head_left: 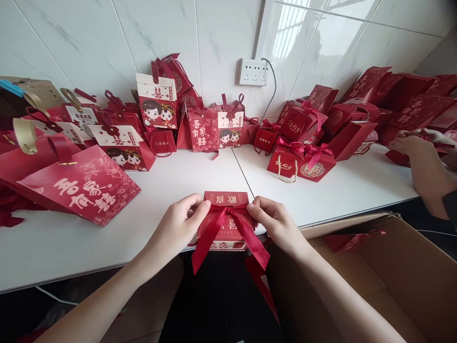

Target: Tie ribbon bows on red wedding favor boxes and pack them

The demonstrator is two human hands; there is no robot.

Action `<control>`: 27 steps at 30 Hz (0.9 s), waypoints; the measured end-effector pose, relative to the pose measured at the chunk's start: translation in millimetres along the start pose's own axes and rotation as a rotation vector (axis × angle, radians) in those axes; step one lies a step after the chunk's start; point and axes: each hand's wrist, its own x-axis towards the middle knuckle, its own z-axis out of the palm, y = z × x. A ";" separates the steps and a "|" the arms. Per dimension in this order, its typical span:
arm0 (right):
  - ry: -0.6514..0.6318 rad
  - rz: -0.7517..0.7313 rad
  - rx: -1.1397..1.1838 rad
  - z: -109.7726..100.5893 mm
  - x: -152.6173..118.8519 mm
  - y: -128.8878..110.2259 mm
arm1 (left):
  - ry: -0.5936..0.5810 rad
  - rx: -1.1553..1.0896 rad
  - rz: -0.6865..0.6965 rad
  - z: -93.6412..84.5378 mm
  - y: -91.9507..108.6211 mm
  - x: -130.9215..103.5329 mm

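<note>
White countertop and pale tiled wall, red boxes all over

Front and centre, right at the counter's front edge, is a red printed cardboard box with a shiny red ribbon bow across it, tails trailing toward the person. Left hand and right hand are each closed to a thumb-and-finger pinch on the bow, one either side of the knot; can't tell if they're touching the box too. Larger red box with white lettering off left, small red box with gold cord handle off right. Brown cardboard carton below right, co-worker's hand far right.
</note>
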 end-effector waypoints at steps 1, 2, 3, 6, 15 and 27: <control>0.003 -0.006 0.011 0.2 0.2 1.3 | 0.021 0.012 0.011 1.7 0.4 -1.4; 0.007 -0.012 0.021 0.5 0.6 2.8 | 0.042 0.029 0.023 3.2 1.1 -2.4; 0.011 -0.016 0.032 0.9 0.9 4.5 | 0.058 0.045 0.034 4.4 2.0 -3.1; 0.027 -0.029 0.089 2.9 1.8 10.6 | 0.098 0.071 0.052 6.9 4.1 -4.3; 0.019 0.074 0.274 2.1 4.3 19.6 | 0.058 0.052 0.034 8.6 2.5 -1.7; -0.050 -0.123 -0.263 -19.2 -13.9 19.2 | -0.084 0.044 -0.053 -21.6 -3.4 6.8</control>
